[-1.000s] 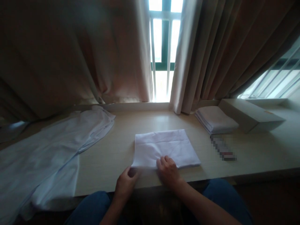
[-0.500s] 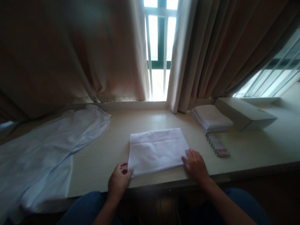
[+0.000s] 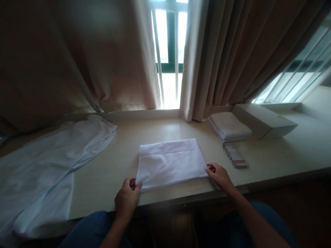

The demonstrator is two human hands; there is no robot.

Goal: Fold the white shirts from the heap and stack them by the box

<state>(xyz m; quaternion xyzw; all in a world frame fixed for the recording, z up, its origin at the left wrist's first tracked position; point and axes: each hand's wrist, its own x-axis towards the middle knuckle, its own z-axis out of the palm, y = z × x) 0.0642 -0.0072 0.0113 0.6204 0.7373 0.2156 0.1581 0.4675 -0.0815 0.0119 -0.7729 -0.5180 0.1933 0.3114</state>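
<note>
Folded white cloth (image 3: pixel 170 164) lies between left hand (image 3: pixel 126 196) and right hand (image 3: pixel 219 176), each pinching its nearest corner; judged light, soft, limp and not fragile, best gripped at those corners through all layers together.

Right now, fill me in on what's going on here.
A person's left hand touches the near left corner of a folded white cloth, and the right hand its near right corner. The cloth lies on a pale table. Loose white fabric spreads at the left; a folded white stack sits farther right, beside a box.
</note>
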